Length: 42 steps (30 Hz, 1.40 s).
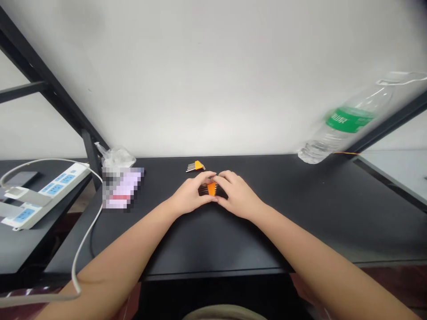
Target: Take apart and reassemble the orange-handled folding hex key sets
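Both my hands meet at the middle of the black table [300, 213]. My left hand [188, 195] and my right hand [235, 193] are closed together around a set of hex keys in an orange holder [211, 189], fingertips touching above it. A second, smaller hex key set with an orange holder [195, 166] lies on the table just behind my hands, near the wall.
A clear plastic water bottle with a green label [343, 124] stands at the back right. A crumpled plastic bag [115, 156] and a blurred packet [122, 189] lie at the left. A white power strip [43, 191] with its cable rests on a lower shelf at far left.
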Each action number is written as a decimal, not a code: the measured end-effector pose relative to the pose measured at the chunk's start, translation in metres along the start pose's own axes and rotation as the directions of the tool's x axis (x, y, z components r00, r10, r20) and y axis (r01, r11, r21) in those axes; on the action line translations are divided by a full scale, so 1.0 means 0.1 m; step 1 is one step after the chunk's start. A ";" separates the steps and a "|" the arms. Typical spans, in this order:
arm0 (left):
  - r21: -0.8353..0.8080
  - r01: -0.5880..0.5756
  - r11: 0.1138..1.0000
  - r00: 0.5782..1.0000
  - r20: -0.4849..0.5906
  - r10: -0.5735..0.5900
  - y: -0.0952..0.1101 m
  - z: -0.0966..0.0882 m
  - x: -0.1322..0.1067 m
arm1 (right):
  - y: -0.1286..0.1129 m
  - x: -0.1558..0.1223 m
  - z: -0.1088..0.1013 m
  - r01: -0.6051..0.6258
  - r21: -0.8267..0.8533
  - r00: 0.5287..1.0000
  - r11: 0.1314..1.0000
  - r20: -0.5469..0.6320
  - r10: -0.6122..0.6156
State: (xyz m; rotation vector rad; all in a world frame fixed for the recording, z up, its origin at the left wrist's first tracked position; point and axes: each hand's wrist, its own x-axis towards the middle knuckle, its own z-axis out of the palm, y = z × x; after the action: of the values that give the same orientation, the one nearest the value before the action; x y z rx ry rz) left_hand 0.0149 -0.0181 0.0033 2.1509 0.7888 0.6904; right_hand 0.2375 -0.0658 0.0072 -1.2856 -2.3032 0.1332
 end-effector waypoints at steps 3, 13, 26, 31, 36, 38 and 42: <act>-0.003 0.030 1.000 0.999 0.026 -0.030 0.00 0.02 0.00 | 0.02 0.00 0.03 -0.001 0.074 0.996 0.997 0.086 -0.005; 0.481 0.011 0.877 0.984 -0.163 0.077 -0.22 -0.08 0.08 | 0.36 0.04 -0.02 -0.366 0.214 0.930 0.906 0.055 0.363; 0.540 0.116 0.834 0.989 -0.139 -0.048 -0.24 -0.09 0.07 | 0.55 -0.02 -0.28 -0.440 0.047 0.896 0.897 -0.051 0.442; 0.496 0.175 0.851 0.984 -0.123 -0.131 -0.27 -0.09 0.06 | 0.31 0.03 -0.04 -0.278 0.241 0.959 0.930 0.127 0.253; 0.412 0.295 0.862 0.955 -0.117 -0.271 -0.20 -0.08 0.10 | 0.21 0.06 0.08 -0.311 0.305 0.948 0.900 0.173 0.268; 0.398 0.326 0.857 0.945 -0.111 -0.308 -0.16 -0.06 0.11 | 0.19 0.07 0.11 -0.313 0.307 0.947 0.899 0.168 0.272; 0.411 0.337 0.847 0.941 -0.116 -0.318 -0.12 -0.01 0.12 | 0.15 0.09 0.19 -0.282 0.232 0.957 0.931 0.138 0.256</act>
State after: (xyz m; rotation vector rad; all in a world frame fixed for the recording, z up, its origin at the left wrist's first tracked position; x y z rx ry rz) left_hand 0.0188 -0.0024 -0.0032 2.2967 1.4028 0.4089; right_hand 0.2361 -0.0472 -0.0104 -1.4828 -2.0989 0.5791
